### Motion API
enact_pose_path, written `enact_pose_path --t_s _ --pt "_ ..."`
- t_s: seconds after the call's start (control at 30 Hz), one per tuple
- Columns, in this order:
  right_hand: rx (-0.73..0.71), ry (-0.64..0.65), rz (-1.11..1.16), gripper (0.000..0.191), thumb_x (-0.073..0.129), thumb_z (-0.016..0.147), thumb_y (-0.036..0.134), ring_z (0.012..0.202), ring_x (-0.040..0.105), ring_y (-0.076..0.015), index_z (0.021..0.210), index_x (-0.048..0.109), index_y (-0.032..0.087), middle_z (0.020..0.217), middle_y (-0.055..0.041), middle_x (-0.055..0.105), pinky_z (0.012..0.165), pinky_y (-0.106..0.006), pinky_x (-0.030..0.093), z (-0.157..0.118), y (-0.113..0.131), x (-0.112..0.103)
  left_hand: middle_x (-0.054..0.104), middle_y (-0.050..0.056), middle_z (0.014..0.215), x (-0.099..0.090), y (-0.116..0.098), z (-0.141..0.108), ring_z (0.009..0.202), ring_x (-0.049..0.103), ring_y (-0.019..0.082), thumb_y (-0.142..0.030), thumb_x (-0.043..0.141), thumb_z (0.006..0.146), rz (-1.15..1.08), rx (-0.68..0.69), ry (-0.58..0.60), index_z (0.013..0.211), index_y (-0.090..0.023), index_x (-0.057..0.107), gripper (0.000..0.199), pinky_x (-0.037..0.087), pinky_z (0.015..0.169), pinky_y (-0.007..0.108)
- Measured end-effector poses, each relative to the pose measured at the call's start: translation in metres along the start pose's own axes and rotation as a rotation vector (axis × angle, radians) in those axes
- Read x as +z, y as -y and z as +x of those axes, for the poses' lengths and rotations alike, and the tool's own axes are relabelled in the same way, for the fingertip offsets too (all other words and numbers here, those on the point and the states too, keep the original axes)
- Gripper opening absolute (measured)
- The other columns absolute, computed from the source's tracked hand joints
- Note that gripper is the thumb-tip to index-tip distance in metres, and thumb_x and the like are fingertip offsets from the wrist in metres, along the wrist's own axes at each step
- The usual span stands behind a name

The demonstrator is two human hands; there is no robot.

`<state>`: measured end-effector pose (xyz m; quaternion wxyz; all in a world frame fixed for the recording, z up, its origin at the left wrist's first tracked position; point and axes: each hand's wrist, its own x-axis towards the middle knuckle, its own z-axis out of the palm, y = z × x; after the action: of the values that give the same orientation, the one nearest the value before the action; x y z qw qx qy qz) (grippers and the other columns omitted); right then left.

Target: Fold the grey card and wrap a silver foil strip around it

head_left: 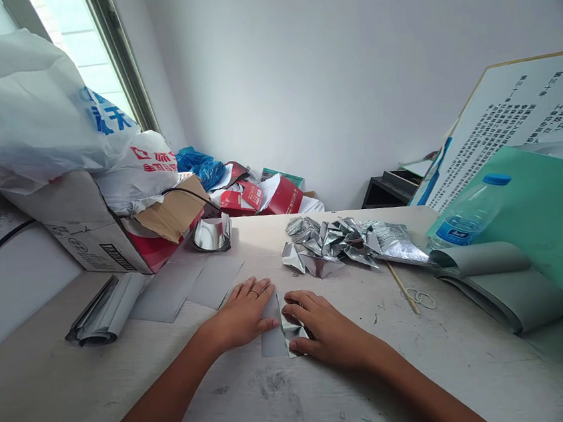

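While the left hand [244, 312] lies on the dull grey side of one small sheet [273, 344], the right hand [331, 326] rests on its shiny silver part [293, 336]. The left fingers are open and laid out flat, not wrapped around anything. The right fingers are bent, with the thumb apart from them; I cannot tell if they pinch the shiny edge. The sheet is on the bench [252, 409], right in front of the person.

This one looks only partly made. The shiny part seems to be one side folded over, and the grey part looks flat, so it does not have a full shape yet.

Past the hands there is a heap of bent silver pieces [335, 242]. They have points and folds, so I think a good many are done. A flat silver packet [400, 245] is by the heap.

Lots looks left too. Flat grey sheets [164, 292] lie on the left, next to a curled bundle [115, 309]. A small silver roll [212, 234] is near the box [86, 225], and a thick bent stack [526, 292] sits on the right. These look plain and unshaped. I cannot count them all.
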<state>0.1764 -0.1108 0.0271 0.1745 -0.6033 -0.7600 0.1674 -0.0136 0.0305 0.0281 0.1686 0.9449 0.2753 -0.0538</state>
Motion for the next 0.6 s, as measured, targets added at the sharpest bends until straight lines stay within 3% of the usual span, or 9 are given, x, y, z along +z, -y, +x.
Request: enact_pose_path --t_s 0.4,0.6 --pt "0.012 0.008 -0.012 0.033 0.073 0.089 0.035 0.138 0.044 -0.0283 0.115 0.060 0.020 0.145 -0.0101 0.052 0.117 -0.045 0.039 -0.0008 0.0035 -0.0018 0.023 0.005 0.172 0.0021 0.0005 -0.0001 0.160 0.015 0.036 -0.055 0.056 0.097 0.009 0.018 -0.029 0.160 -0.029 0.033 0.072 0.021 0.130 0.059" --pt "0.008 0.001 -0.016 0.034 0.072 0.089 0.033 0.138 0.044 -0.0283 0.118 0.061 0.020 0.145 -0.0105 0.051 0.117 -0.045 0.039 -0.0014 0.0009 0.0000 0.022 0.008 0.172 -0.0011 -0.0063 -0.0019 0.160 0.015 0.037 -0.054 0.053 0.098 0.061 0.007 -0.012 0.161 -0.024 0.032 0.072 0.022 0.130 0.059"
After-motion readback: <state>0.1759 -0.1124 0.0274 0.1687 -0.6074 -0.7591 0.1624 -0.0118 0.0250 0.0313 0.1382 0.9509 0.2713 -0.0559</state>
